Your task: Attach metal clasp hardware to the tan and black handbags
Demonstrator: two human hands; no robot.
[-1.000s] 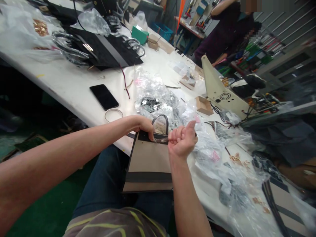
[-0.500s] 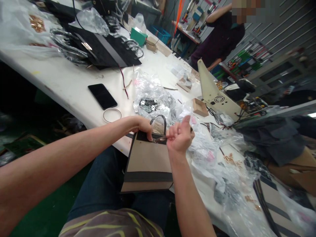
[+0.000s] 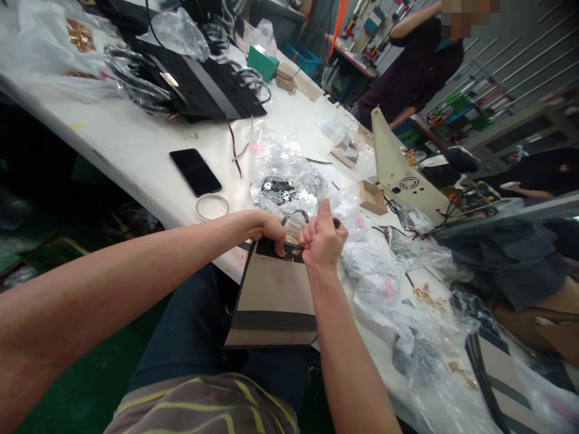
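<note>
A beige handbag point(image 3: 275, 289) with black trim and a dark band stands tilted between my lap and the table edge. My left hand point(image 3: 271, 230) is closed on its black top edge, thumb and fingers pinching near a small metal fitting point(image 3: 289, 253). Against the same edge my right hand point(image 3: 323, 238) makes a fist with the thumb up, wrapped round a slim tool whose dark end point(image 3: 336, 223) peeks out behind the fingers; its kind is hidden. The bag's curved dark handle point(image 3: 295, 214) rises between both hands.
Beyond the hands lies a plastic bag of small metal plates point(image 3: 280, 190). A phone point(image 3: 195, 172) and a ring point(image 3: 212, 207) lie left. Right are crumpled plastic point(image 3: 375, 271), an open box point(image 3: 373, 198) and a cream machine point(image 3: 402, 181). A person point(image 3: 411, 66) stands behind the table.
My right fist has shifted slightly left and turned, its thumb now pointing more upright. The left hand keeps its hold on the handbag. The whole view has shifted a little.
</note>
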